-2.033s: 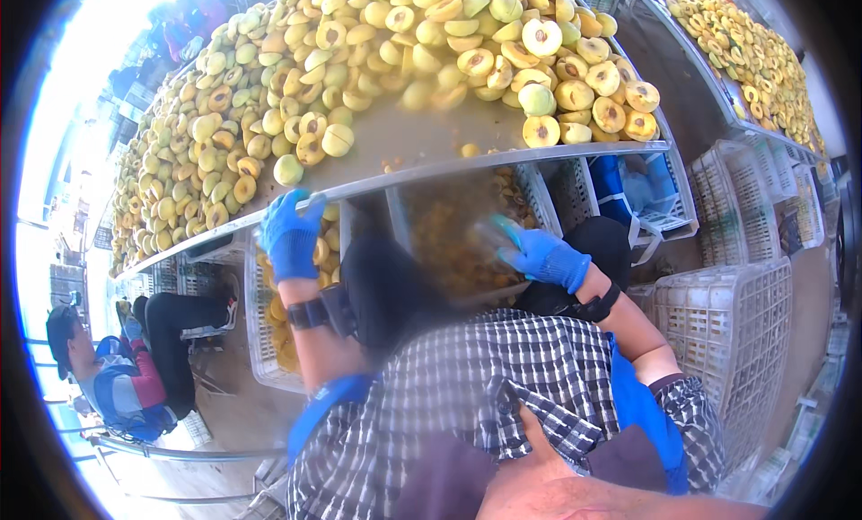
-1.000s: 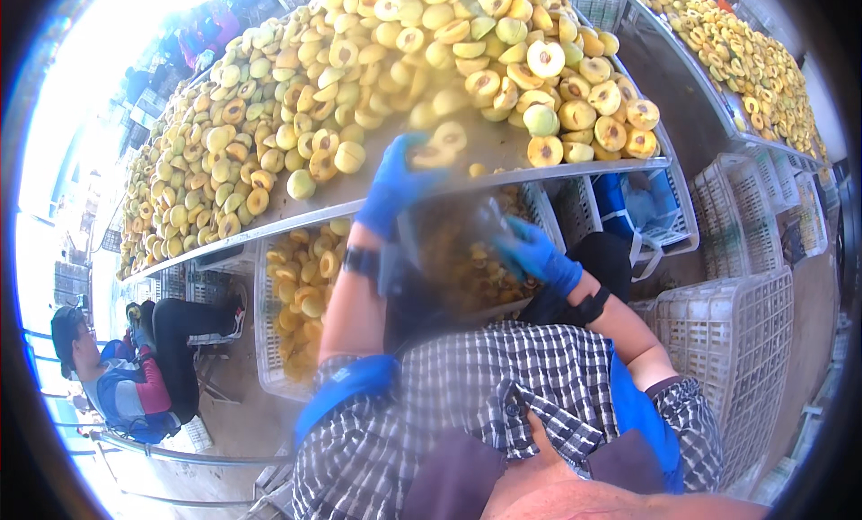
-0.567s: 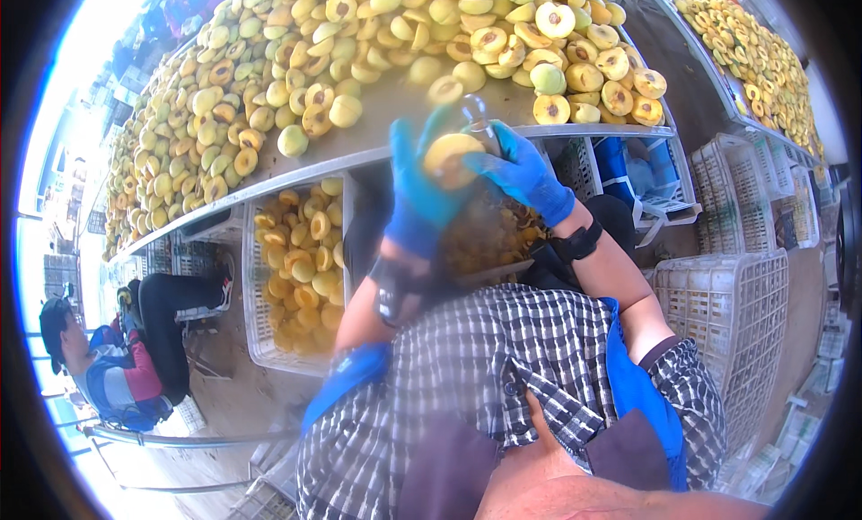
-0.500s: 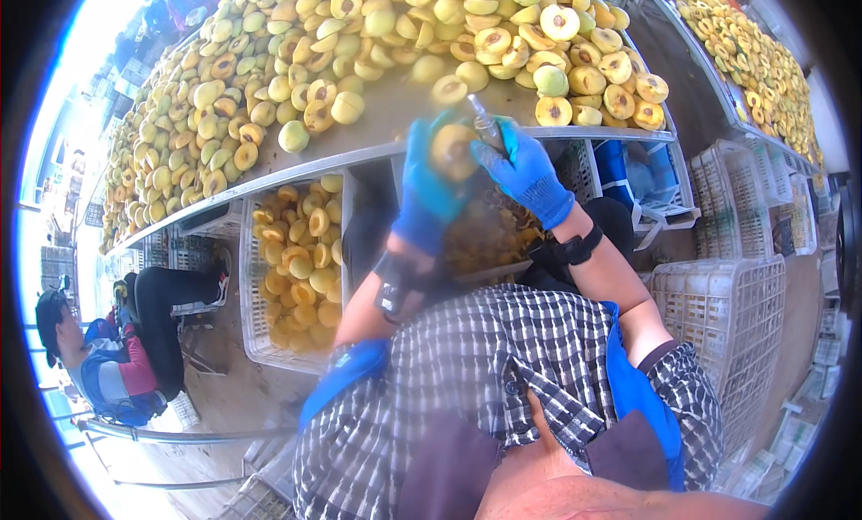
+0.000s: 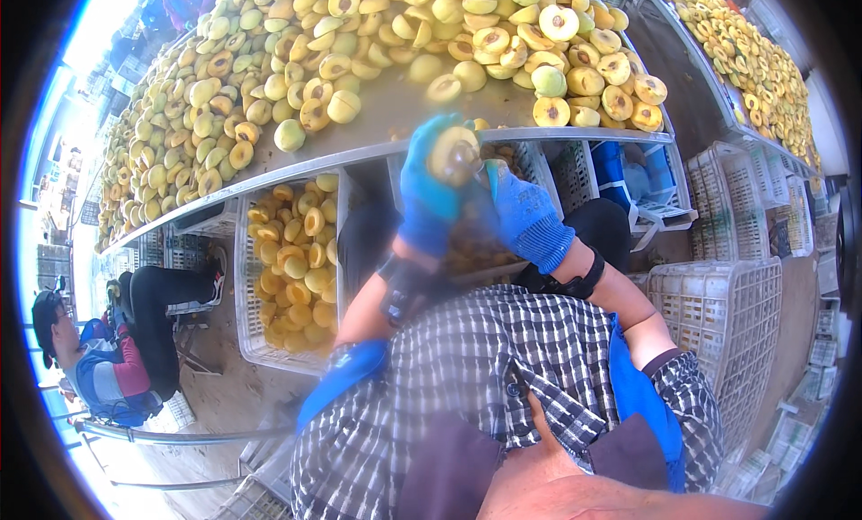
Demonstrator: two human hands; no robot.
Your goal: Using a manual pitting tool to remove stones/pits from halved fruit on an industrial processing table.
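Note:
My left hand [image 5: 426, 192], in a blue and teal glove, is closed around a yellow peach half [image 5: 452, 152], its cut face turned toward my right hand. My right hand [image 5: 530, 213], gloved alike, is closed and close against the fruit. It grips a slim metal tool, now mostly hidden by the fingers and blurred at the fruit. Both hands are above the near edge of a metal table [image 5: 395, 93]. Many peach halves [image 5: 296, 53] are heaped on that table, several with brown pits or hollows showing.
Below the table edge at left stands a white crate [image 5: 244, 327] of peach halves. Stacked white crates [image 5: 718, 313] are at my right. A second table of peach halves [image 5: 745, 57] stands at far right. Another person [image 5: 108, 367] sits at left.
My right hand has lowered and turned in, bringing the metal tool from pointing upward to the peach half. My left hand still holds the fruit in nearly the same place.

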